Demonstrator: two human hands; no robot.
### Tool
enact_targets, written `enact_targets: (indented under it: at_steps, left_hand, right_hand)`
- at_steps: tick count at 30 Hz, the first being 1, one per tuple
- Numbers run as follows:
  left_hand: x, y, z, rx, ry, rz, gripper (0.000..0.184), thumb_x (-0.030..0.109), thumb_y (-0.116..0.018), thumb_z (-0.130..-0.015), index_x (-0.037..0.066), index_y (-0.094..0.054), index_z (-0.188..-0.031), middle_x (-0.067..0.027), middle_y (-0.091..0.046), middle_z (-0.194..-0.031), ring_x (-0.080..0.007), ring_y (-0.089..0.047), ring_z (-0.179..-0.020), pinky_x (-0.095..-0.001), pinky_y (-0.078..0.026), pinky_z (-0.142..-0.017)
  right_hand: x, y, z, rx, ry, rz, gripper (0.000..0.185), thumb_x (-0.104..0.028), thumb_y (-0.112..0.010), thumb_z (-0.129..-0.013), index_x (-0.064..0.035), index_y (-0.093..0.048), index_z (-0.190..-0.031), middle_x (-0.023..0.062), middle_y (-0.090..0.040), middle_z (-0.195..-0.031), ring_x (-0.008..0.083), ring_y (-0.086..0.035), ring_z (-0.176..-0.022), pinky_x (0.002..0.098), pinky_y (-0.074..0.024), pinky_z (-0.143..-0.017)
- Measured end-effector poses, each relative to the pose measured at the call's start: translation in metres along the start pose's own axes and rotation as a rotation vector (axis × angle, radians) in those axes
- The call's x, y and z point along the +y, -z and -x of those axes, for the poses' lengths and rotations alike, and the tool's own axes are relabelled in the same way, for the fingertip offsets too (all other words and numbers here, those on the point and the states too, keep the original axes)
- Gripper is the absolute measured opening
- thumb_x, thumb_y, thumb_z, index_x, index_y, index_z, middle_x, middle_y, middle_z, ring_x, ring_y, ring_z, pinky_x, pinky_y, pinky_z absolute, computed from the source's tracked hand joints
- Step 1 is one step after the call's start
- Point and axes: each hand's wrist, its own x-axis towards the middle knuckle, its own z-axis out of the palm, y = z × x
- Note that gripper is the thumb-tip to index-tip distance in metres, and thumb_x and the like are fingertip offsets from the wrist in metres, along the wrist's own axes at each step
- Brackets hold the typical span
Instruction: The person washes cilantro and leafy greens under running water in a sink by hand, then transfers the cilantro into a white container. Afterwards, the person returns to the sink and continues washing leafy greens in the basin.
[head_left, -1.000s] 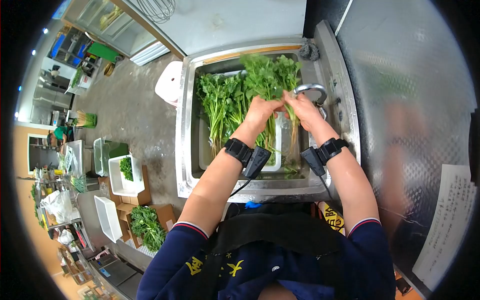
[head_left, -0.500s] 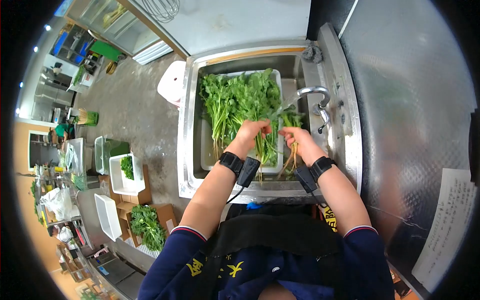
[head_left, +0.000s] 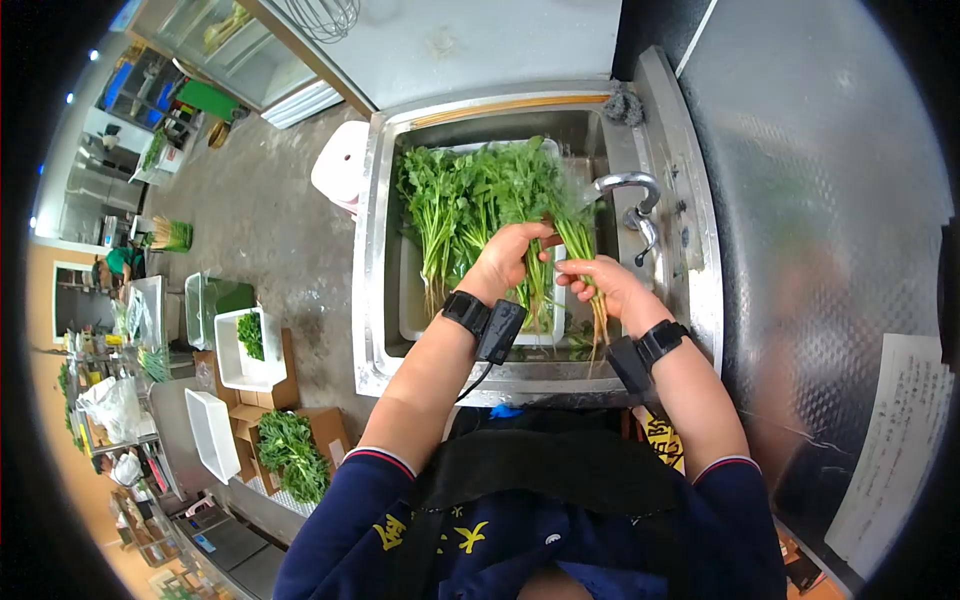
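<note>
Under the curved faucet (head_left: 628,182), a bunch of leafy greens (head_left: 575,232) with pale roots hangs across the right part of the sink (head_left: 364,250). My right hand (head_left: 605,280) is closed round its lower stems, roots pointing toward me. Closed fingers of my left hand (head_left: 512,255) touch the same bunch at its left side; what they pinch is partly hidden. More greens (head_left: 435,200) lie side by side in a white tray (head_left: 555,325) inside the sink, leaves away from me and roots near.
A grey scrubber (head_left: 623,106) sits at the sink's back right corner, beside long wooden sticks (head_left: 510,108). A white stool (head_left: 340,165) stands left of the sink. Further left are white bins (head_left: 213,435), cardboard boxes and greens (head_left: 292,455). A person (head_left: 122,264) is far left.
The bunch was lifted under the faucet, then lowered and shifted; it now spreads upright between my hands. My right hand has turned round its stems, and my left hand has moved slightly up.
</note>
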Motion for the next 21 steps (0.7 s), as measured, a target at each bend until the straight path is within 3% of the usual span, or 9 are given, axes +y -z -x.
enact_targets:
  at_steps: [3, 5, 7, 9, 10, 15, 21]
  left_hand:
    - [0.0, 0.004, -0.005, 0.007, 0.049, -0.004, 0.021, 0.009, -0.055, -0.079, -0.002, -0.056, -0.097, -0.0068, -0.058, -0.083, -0.0157, -0.054, -0.074, -0.0247, -0.041, -0.059]
    - [0.001, 0.005, -0.001, 0.047, 0.002, 0.022, 0.024, 0.011, -0.054, -0.083, 0.001, -0.054, -0.105, -0.0073, -0.058, -0.089, -0.0158, -0.054, -0.077, -0.0258, -0.042, -0.062]
    - [0.002, 0.002, -0.001, 0.085, -0.043, 0.047, 0.028, 0.013, -0.052, -0.086, 0.003, -0.051, -0.112, -0.0078, -0.059, -0.094, -0.016, -0.055, -0.081, -0.0269, -0.043, -0.065]
    - [0.005, -0.002, -0.001, -0.035, -0.038, 0.178, 0.036, 0.015, -0.05, -0.088, 0.007, -0.046, -0.122, -0.0071, -0.058, -0.096, -0.017, -0.056, -0.086, -0.029, -0.045, -0.071]
    - [0.008, -0.006, 0.0, -0.044, -0.043, 0.182, 0.032, 0.014, -0.057, -0.083, 0.007, -0.052, -0.114, -0.0061, -0.058, -0.088, -0.0185, -0.055, -0.078, -0.0305, -0.046, -0.071]
    - [0.025, -0.022, 0.007, -0.061, -0.074, 0.155, 0.033, 0.016, -0.061, -0.081, 0.003, -0.053, -0.111, -0.0077, -0.059, -0.093, -0.017, -0.056, -0.082, -0.0312, -0.048, -0.069]
    - [0.03, -0.023, 0.011, 0.009, -0.074, -0.04, 0.023, 0.012, -0.067, -0.075, -0.001, -0.06, -0.092, -0.0084, -0.063, -0.082, -0.0165, -0.059, -0.072, -0.0288, -0.047, -0.065]
  right_hand:
    - [-0.004, 0.007, -0.003, -0.138, -0.05, -0.17, 0.018, -0.018, -0.062, -0.081, -0.002, -0.057, -0.089, 0.001, -0.052, -0.074, 0.002, -0.042, -0.053, 0.0117, -0.0326, -0.039]
    - [-0.014, 0.009, -0.003, -0.091, 0.089, -0.31, 0.021, -0.019, -0.064, -0.08, -0.0007, -0.058, -0.087, 0.0004, -0.052, -0.071, 0.0015, -0.043, -0.054, 0.0106, -0.0333, -0.04]
    - [-0.02, 0.0, -0.004, 0.055, 0.179, -0.229, 0.019, -0.018, -0.068, -0.077, -0.0018, -0.059, -0.083, 0.0008, -0.053, -0.069, 0.0035, -0.044, -0.054, 0.0142, -0.0337, -0.042]
    - [-0.016, -0.011, -0.011, 0.055, 0.272, -0.147, 0.019, -0.018, -0.069, -0.075, -0.0026, -0.059, -0.079, 0.001, -0.053, -0.068, 0.0051, -0.044, -0.054, 0.0166, -0.0336, -0.044]
    - [-0.016, -0.014, -0.012, 0.069, 0.367, -0.061, 0.019, -0.018, -0.071, -0.073, -0.0034, -0.059, -0.075, 0.0011, -0.053, -0.066, 0.0067, -0.045, -0.054, 0.019, -0.0335, -0.046]
    - [-0.034, -0.01, -0.014, 0.039, 0.398, 0.073, 0.019, -0.016, -0.071, -0.07, -0.0047, -0.056, -0.065, 0.0009, -0.051, -0.059, 0.0097, -0.045, -0.05, 0.0228, -0.0338, -0.047]
    - [-0.052, 0.01, -0.011, 0.194, 0.451, 0.113, 0.022, -0.018, -0.07, -0.07, -0.0041, -0.055, -0.061, 0.0033, -0.052, -0.057, 0.0124, -0.045, -0.049, 0.0248, -0.0344, -0.05]
